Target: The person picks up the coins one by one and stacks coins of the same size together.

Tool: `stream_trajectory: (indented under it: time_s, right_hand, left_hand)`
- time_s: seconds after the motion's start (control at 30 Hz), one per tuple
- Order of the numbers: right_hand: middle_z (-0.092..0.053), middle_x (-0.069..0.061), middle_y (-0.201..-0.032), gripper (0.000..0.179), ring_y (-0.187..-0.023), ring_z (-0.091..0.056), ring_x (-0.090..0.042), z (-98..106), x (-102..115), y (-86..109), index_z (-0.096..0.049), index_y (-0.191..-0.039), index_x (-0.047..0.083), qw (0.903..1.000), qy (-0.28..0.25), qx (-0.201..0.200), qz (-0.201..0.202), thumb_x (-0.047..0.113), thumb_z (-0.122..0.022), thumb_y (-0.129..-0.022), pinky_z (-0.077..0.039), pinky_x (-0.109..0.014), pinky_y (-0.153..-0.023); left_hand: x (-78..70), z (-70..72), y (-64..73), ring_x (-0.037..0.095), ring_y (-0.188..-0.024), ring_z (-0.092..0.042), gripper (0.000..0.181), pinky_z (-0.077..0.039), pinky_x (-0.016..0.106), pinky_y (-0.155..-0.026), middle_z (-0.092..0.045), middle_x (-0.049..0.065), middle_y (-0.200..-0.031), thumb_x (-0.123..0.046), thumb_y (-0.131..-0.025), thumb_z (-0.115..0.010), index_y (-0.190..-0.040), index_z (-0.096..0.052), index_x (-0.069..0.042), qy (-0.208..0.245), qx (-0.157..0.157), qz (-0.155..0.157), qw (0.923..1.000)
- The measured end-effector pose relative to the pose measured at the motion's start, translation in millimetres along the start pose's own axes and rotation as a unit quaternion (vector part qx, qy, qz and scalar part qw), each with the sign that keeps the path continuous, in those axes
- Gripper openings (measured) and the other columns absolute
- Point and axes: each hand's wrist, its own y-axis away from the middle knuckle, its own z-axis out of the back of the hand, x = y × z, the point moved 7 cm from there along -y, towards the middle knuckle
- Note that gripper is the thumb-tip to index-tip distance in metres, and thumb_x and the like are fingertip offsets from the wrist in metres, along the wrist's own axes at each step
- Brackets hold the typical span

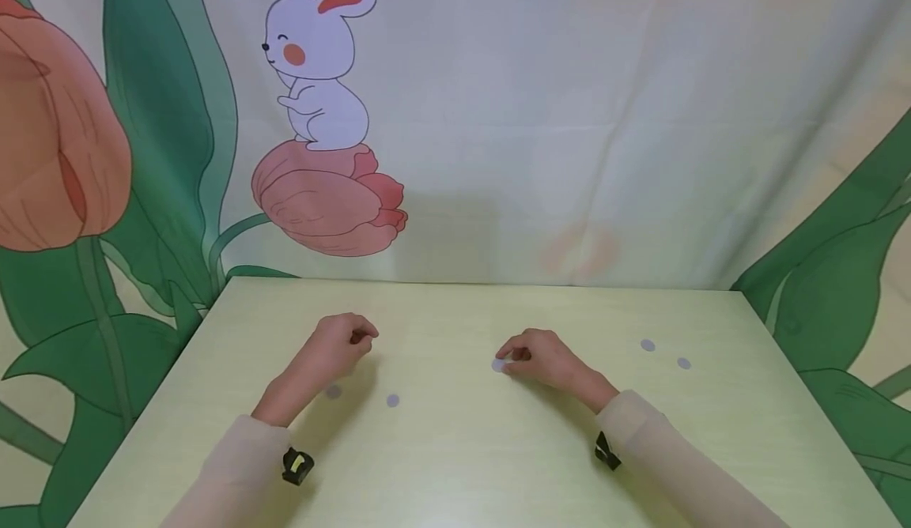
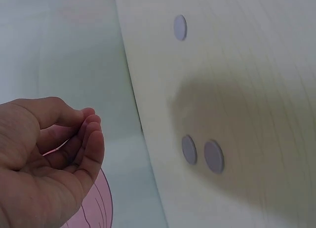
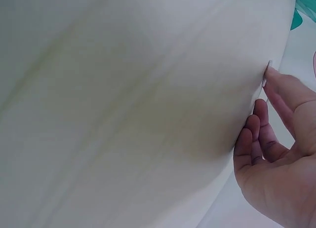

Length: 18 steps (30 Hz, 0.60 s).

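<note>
At the middle of the table, my right hand (image 1: 548, 360) pinches a small pale grey disc (image 1: 497, 365) between thumb and fingertips. In the right wrist view the disc (image 3: 267, 72) shows edge-on by the tip of the thumb, close to the tabletop. My left hand (image 1: 338, 342) hovers over the left part of the table, fingers curled so their tips meet the thumb. The left wrist view shows nothing held in that hand (image 2: 54, 154). Two more grey discs lie near it, one disc (image 1: 333, 392) beside the wrist and another disc (image 1: 393, 401) further right.
A pair of similar discs lies at the right, one disc (image 1: 648, 345) slightly behind the other disc (image 1: 684, 363). The pale wooden table (image 1: 455, 465) ends at the back against a hanging cloth (image 1: 484, 117) printed with a rabbit and tulips.
</note>
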Motion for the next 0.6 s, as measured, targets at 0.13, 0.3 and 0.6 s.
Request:
stream_trajectory:
  time_s: [0.13, 0.3, 0.6]
  right_hand:
    - [-0.064, 0.005, -0.094, 0.021, -0.088, -0.056, -0.012, 0.6, -0.1, 1.0, -0.079, -0.109, 0.017, 0.9999, -0.001, 0.002, -0.012, 0.02, -0.08, -0.089, -0.049, -0.029, -0.08]
    - [-0.064, 0.006, -0.096, 0.022, -0.089, -0.057, -0.01, -0.9, 0.6, -0.3, -0.079, -0.108, 0.018, 0.9999, 0.002, 0.005, -0.011, 0.023, -0.082, -0.087, -0.049, -0.029, -0.08]
    - [-0.068, 0.006, -0.092, 0.017, -0.086, -0.057, -0.011, 0.7, 2.7, -2.2, -0.08, -0.102, 0.015, 1.0, -0.002, -0.007, 0.0, 0.02, -0.083, -0.086, -0.049, -0.03, -0.079]
  left_hand:
    - [9.1, 2.7, 1.2, 0.021, -0.084, -0.058, 0.016, -0.052, 0.033, -0.074, -0.069, 0.01, -0.099, -0.002, -0.097, -0.061, -0.108, -0.072, 0.003, -0.007, 0.003, 0.01, 0.9999]
    - [18.7, 6.1, 3.4, 0.022, -0.086, -0.06, 0.017, -0.054, 0.036, -0.077, -0.069, 0.011, -0.098, -0.002, -0.097, -0.06, -0.108, -0.071, 0.005, -0.018, 0.003, 0.011, 0.9998]
    - [25.9, 10.7, 4.0, 0.024, -0.089, -0.06, 0.018, -0.054, 0.039, -0.08, -0.07, 0.013, -0.099, 0.0, -0.095, -0.061, -0.107, -0.072, 0.005, -0.029, 0.003, 0.009, 0.9995]
